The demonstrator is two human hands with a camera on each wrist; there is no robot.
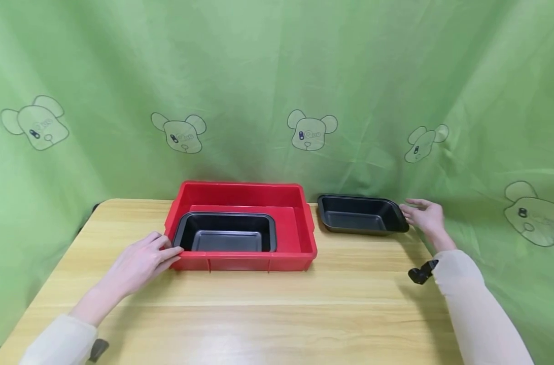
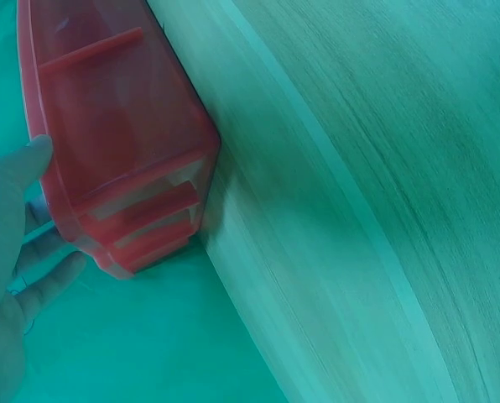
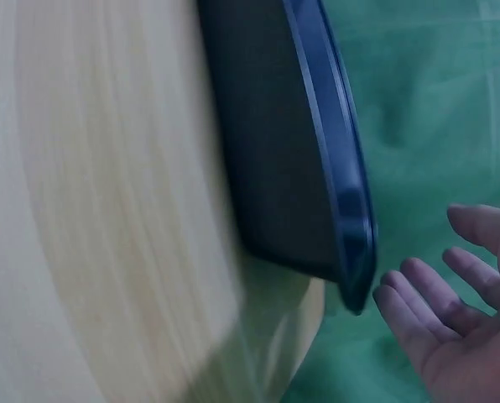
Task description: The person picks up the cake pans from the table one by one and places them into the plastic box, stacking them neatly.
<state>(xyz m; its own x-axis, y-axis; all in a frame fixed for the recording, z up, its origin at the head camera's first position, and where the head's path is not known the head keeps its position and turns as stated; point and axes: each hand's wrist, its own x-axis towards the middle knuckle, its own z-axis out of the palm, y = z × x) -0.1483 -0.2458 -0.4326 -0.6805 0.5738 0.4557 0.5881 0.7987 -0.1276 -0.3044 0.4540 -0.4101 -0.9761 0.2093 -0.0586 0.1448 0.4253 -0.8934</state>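
My left hand point(image 1: 142, 261) grips the front left corner of a red tray point(image 1: 286, 261); in the left wrist view, the thumb of that hand point(image 2: 19, 243) lies against the rim of the red tray point(image 2: 107, 117) and the fingers reach round its end. Inside the tray, on its left side, sits a black pan point(image 1: 227, 241). A second black pan point(image 1: 354, 220) stands upright on the table, right of the tray. My right hand point(image 1: 425, 215) is at its right end, fingers spread; the right wrist view shows this hand point(image 3: 460, 311) just off the rim of the pan point(image 3: 283, 151).
The wooden table point(image 1: 277, 314) extends in front of the tray and pans. A green curtain point(image 1: 249, 91) with printed bear heads hangs behind the table and along its sides. Dark wrist devices show under both pale sleeves.
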